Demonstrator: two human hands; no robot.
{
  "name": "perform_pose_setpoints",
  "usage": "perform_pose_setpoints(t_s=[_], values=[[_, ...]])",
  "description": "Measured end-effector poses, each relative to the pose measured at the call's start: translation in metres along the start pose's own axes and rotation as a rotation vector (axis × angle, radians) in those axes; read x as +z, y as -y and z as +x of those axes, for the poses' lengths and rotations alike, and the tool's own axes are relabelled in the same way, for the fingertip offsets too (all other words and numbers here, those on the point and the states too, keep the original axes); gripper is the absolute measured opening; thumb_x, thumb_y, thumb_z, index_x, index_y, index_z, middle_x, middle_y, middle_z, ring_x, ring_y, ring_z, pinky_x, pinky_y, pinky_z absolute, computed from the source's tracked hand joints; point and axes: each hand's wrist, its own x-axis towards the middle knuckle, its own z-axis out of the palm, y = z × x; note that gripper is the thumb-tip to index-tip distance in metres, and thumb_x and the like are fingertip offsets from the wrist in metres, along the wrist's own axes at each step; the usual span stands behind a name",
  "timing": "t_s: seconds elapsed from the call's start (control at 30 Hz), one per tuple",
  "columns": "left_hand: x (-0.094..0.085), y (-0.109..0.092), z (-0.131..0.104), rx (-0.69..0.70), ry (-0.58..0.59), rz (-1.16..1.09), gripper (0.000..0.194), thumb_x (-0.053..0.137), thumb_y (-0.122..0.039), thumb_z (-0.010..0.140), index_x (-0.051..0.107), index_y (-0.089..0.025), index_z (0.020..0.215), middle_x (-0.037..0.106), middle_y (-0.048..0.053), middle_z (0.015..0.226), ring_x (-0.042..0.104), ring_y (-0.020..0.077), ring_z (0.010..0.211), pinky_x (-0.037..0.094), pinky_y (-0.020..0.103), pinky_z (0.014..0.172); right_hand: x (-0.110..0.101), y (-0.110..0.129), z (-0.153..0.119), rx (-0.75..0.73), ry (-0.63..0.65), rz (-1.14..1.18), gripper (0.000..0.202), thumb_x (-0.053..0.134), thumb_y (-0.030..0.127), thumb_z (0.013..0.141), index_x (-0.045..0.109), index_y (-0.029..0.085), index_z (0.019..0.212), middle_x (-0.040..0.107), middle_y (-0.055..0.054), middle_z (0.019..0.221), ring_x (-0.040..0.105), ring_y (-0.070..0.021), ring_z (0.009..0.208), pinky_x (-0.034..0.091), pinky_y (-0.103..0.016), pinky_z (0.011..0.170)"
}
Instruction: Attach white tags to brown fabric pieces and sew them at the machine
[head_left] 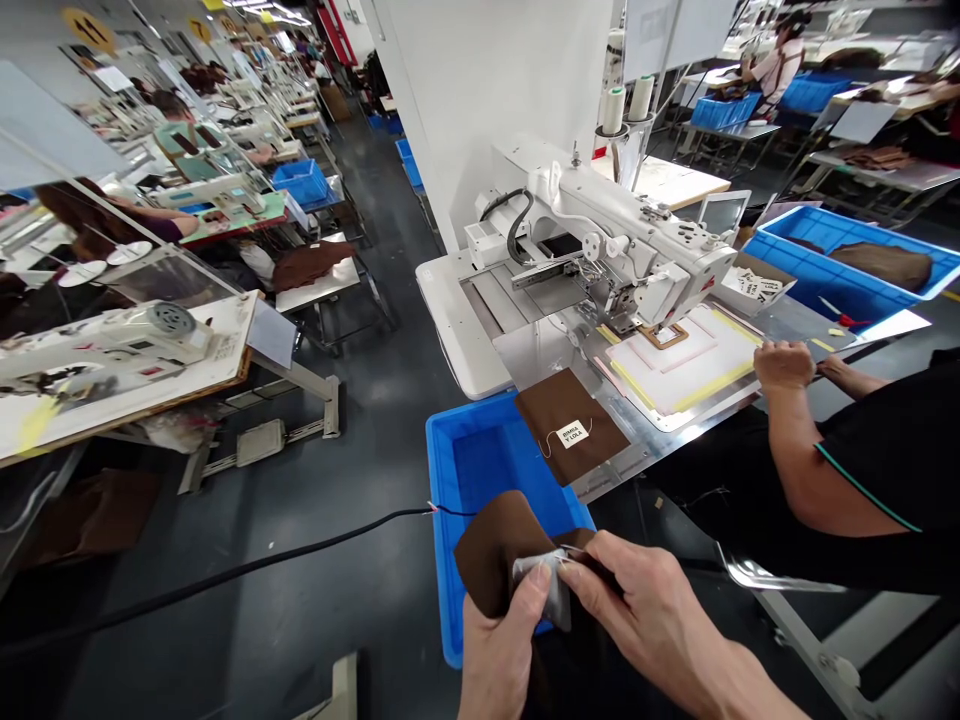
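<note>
My left hand (504,640) grips a brown fabric piece (499,540), its thumb pressing on a pale greyish patch (541,572) on the cloth. Close beside it, my right hand (637,595) is closed in a pinch at the patch's edge. A thin, light-coloured bit shows at those fingertips; whether it is thread or a tool tip I cannot tell. Both hands are over the near end of a blue bin (442,530). Beyond them, another brown fabric piece (551,400) with a white printed label (573,433) and a loose thread lies on the metal table edge, overhanging the bin.
A large sewing machine (600,235) stands ahead, with a white template board (686,365) under its head. At right, a co-worker's hand (784,365) rests by the board. A blue crate (855,265) sits behind. A black cable (300,550) runs leftward from the bin.
</note>
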Motion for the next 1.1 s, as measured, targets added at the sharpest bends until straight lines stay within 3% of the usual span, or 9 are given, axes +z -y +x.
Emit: perform_pose_setpoints(t_s=[0.1,0.23,0.3,0.47,0.8,0.97,1.1], values=[[-0.004,-0.001,0.002,0.050,0.034,0.099,0.032,0.085,-0.041,0.079,0.079,-0.018,0.099,0.075,0.005,0.097,0.070,0.0204,0.090,0.058,0.026,0.082,-0.001,-0.002,-0.001,-0.012,-0.001,-0.034,0.056,0.038,0.058,0.123,0.051,0.018,0.086,0.049,0.003,0.073,0.041,-0.0137,0.057,0.031,-0.027,0.055],[-0.002,0.000,-0.002,0.038,0.005,0.177,0.028,0.083,-0.039,0.079,0.076,-0.015,0.090,0.075,0.007,0.088,0.071,0.0249,0.091,0.058,0.030,0.087,-0.003,-0.004,-0.001,-0.009,0.023,-0.023,0.053,0.041,0.053,0.123,0.048,0.019,0.083,0.046,0.004,0.072,0.038,-0.0133,0.056,0.029,-0.027,0.055],[0.001,0.000,-0.003,0.013,-0.012,0.140,0.028,0.084,-0.039,0.078,0.074,-0.014,0.086,0.076,0.008,0.087,0.073,0.0277,0.092,0.059,0.034,0.089,-0.005,-0.003,0.000,0.010,0.045,0.042,0.050,0.045,0.050,0.121,0.047,0.018,0.082,0.046,0.004,0.072,0.038,-0.0128,0.057,0.029,-0.026,0.055],[0.006,-0.004,-0.003,-0.062,0.085,-0.015,0.032,0.085,-0.040,0.078,0.078,-0.013,0.093,0.077,0.010,0.083,0.075,0.0321,0.090,0.061,0.041,0.086,-0.008,-0.001,-0.002,0.109,0.065,0.234,0.046,0.050,0.046,0.117,0.048,0.018,0.081,0.045,0.004,0.070,0.040,-0.0127,0.058,0.028,-0.024,0.051],[0.012,-0.004,-0.007,-0.055,-0.027,-0.012,0.036,0.087,-0.039,0.072,0.081,-0.012,0.094,0.077,0.010,0.083,0.075,0.0335,0.095,0.059,0.040,0.093,-0.012,-0.003,-0.003,0.054,0.034,0.013,0.049,0.047,0.049,0.119,0.045,0.018,0.080,0.045,0.005,0.069,0.038,-0.0127,0.056,0.029,-0.026,0.053],[0.011,-0.003,-0.007,-0.038,-0.011,0.011,0.032,0.086,-0.041,0.074,0.078,-0.013,0.087,0.079,0.011,0.095,0.074,0.0324,0.096,0.059,0.040,0.093,-0.013,-0.004,-0.005,0.020,0.037,-0.040,0.052,0.044,0.052,0.121,0.046,0.019,0.082,0.047,0.005,0.070,0.040,-0.0127,0.055,0.029,-0.027,0.054],[0.006,-0.001,-0.005,-0.006,-0.002,0.078,0.030,0.084,-0.041,0.077,0.077,-0.013,0.085,0.078,0.011,0.095,0.073,0.0278,0.087,0.060,0.035,0.085,-0.015,-0.002,-0.006,0.018,0.041,-0.073,0.055,0.040,0.056,0.122,0.046,0.019,0.082,0.050,0.004,0.071,0.041,-0.0133,0.055,0.030,-0.027,0.053]])
